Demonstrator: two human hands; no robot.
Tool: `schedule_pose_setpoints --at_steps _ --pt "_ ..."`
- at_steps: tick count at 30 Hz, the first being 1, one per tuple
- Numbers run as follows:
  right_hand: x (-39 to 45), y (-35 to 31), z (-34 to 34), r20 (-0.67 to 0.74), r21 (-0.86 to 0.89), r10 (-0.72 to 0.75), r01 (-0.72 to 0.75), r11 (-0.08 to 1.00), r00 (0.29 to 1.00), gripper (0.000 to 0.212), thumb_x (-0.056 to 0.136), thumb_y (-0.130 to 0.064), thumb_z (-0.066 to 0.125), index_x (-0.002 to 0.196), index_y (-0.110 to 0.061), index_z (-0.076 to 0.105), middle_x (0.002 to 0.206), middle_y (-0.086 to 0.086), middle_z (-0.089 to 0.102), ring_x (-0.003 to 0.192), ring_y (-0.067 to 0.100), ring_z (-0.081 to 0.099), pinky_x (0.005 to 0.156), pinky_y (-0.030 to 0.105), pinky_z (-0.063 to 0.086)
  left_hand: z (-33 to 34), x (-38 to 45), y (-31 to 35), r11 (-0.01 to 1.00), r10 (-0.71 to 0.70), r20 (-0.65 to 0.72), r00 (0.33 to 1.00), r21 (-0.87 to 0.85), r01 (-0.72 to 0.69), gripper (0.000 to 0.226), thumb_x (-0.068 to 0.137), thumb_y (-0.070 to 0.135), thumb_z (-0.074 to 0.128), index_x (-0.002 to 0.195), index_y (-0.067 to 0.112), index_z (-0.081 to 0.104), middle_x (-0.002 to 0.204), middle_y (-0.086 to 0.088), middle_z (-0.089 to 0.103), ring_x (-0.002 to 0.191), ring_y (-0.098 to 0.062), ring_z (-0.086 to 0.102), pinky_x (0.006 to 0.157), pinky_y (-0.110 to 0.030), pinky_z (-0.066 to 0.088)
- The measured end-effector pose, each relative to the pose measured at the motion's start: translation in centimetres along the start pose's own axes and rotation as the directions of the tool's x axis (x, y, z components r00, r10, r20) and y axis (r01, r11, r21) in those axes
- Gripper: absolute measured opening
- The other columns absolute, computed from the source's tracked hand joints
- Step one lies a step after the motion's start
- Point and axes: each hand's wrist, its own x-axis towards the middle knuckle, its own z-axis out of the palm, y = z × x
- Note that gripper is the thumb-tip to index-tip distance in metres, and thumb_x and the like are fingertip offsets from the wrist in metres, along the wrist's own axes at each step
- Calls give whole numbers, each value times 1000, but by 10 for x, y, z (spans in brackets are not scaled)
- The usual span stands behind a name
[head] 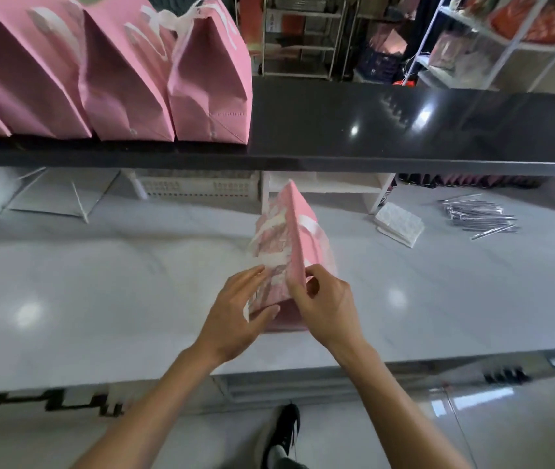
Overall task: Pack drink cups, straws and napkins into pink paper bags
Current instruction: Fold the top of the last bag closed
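A pink paper bag (298, 231) with white ribbon handles stands upright on the white counter (100, 292), its top pressed nearly flat. My left hand (239, 316) rests against the bag's near left side, fingers spread on its printed face. My right hand (325, 304) pinches the bag's near edge between thumb and fingers. A stack of white napkins (399, 223) lies to the right. Beyond it lies a heap of wrapped straws (481, 216). No drink cup is visible.
Several filled pink bags (124, 76) stand in a row on the raised black shelf (404, 130) at the back left. Under the shelf sit a white crate (198, 187) and a white box (327, 189). Wire racks (492, 38) stand behind. My shoe (283, 431) shows below the counter edge.
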Motion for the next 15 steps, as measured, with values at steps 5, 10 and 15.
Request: schedule_pose_setpoints --at_steps 5,10,15 --pt "-34 23 -3 23 36 32 -33 999 999 61 82 -75 54 124 -30 62 116 -14 64 96 3 61 80 26 53 23 -10 -7 993 -118 23 993 -27 119 70 96 24 62 156 37 27 159 13 34 144 -10 31 117 -42 36" --pt "-46 44 14 72 -39 93 -91 995 993 61 94 -41 66 148 -25 43 146 -5 52 128 18 50 101 31 42 23 -3 0 952 -221 -74 973 -234 198 59 98 3 49 149 32 46 150 12 48 138 -9 44 116 -26 35" --pt "-41 30 24 -35 9 118 -117 993 992 63 93 -4 48 151 -28 40 136 1 59 110 24 57 88 31 46 15 7 7 950 -243 -34 969 -212 230 60 94 -8 45 142 27 55 143 11 56 133 -11 52 116 -30 38"
